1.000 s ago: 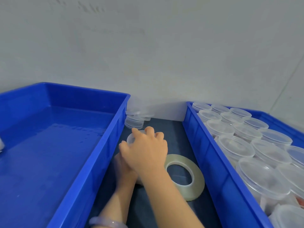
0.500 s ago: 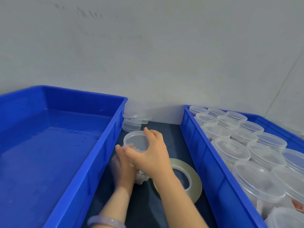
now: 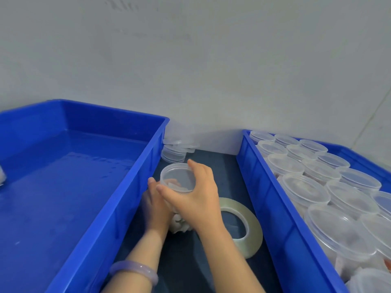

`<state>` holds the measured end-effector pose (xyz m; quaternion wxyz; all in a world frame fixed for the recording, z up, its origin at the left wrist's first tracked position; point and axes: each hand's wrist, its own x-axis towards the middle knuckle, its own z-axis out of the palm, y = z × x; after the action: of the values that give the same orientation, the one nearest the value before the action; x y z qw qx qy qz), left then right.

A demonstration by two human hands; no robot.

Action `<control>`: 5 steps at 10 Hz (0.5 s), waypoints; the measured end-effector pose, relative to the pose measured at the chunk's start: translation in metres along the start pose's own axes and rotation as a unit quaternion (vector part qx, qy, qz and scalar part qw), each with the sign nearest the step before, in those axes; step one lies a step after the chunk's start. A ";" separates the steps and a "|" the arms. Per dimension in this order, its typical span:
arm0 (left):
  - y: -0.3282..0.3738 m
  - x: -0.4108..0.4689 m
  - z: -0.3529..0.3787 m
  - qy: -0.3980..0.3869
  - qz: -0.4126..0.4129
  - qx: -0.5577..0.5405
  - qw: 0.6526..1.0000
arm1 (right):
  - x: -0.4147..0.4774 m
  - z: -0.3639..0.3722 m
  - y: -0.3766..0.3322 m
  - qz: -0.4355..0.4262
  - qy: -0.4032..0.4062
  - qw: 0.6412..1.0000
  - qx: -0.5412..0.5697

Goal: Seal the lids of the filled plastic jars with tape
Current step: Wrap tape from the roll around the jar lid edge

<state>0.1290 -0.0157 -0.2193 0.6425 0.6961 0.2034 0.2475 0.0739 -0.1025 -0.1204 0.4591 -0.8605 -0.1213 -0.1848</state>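
A clear plastic jar (image 3: 176,178) with pale contents stands on the dark mat between two blue trays. My right hand (image 3: 196,197) grips its lid rim from above, thumb on the near side and fingers round the far side. My left hand (image 3: 153,205) holds the jar's body on the left, partly hidden behind the right hand. A roll of clear tape (image 3: 243,225) lies flat on the mat just right of my right wrist, touched by neither hand.
A large blue tray (image 3: 135,187) sits on the left. The blue tray (image 3: 273,199) on the right holds several lidded clear jars (image 3: 306,189). A small stack of spare lids (image 3: 176,153) rests at the back against the white wall.
My right hand shifted from covering the lid's top to gripping its rim, so the lid now shows. The view has drawn a little closer.
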 end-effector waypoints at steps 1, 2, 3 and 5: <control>0.037 -0.019 -0.015 0.019 -0.004 -0.064 0.998 | -0.010 -0.017 0.011 0.077 -0.068 0.994 0.033; 0.054 -0.029 -0.022 0.037 0.063 -0.052 0.996 | -0.029 -0.045 0.042 0.118 -0.040 0.989 -0.076; 0.058 -0.046 -0.028 0.089 0.161 -0.009 0.983 | -0.044 -0.057 0.057 0.146 -0.134 0.963 -0.182; 0.053 -0.081 -0.037 -0.187 0.176 0.138 0.957 | -0.047 -0.064 0.063 0.099 -0.268 0.918 -0.277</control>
<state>0.0408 -0.0397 -0.1712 0.5132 0.8364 -0.0138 0.1917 0.0421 -0.1923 -0.1555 0.1689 -0.9781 -0.0979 0.0725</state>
